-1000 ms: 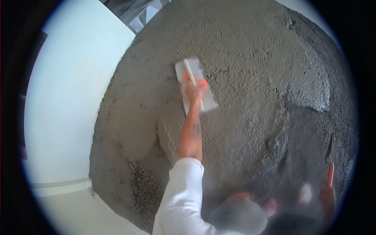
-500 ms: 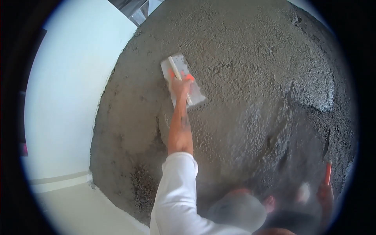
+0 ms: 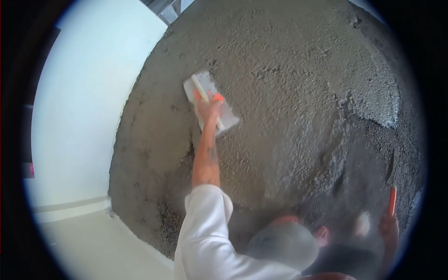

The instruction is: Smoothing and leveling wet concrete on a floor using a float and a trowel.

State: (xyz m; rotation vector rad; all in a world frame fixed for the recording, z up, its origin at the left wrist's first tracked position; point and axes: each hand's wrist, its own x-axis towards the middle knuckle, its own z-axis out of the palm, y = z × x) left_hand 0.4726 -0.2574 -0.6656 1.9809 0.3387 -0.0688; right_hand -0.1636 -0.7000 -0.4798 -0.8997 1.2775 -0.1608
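My left hand [image 3: 208,109] grips a plastering trowel [image 3: 228,117] with its fingers closed round the handle. The trowel has a broad pale metal blade, a light bar along its back and orange parts by my fingers. Its blade lies against the wet grey plaster [image 3: 289,112] of the wall, tilted with the top end to the left. My bare forearm comes up out of a wide white sleeve. My right hand is out of the picture.
Low on the right, a co-worker with a grey cap [image 3: 284,247] and dark shirt is close to my arm. The co-worker's hand [image 3: 388,226] holds an orange-handled tool [image 3: 393,199] with a dark, narrow blade. A smooth white wall [image 3: 88,102] borders the plaster on the left.
My left hand and the trowel have slid a little left and down over the plaster. The co-worker's hand with the orange-handled tool is nearly unmoved.
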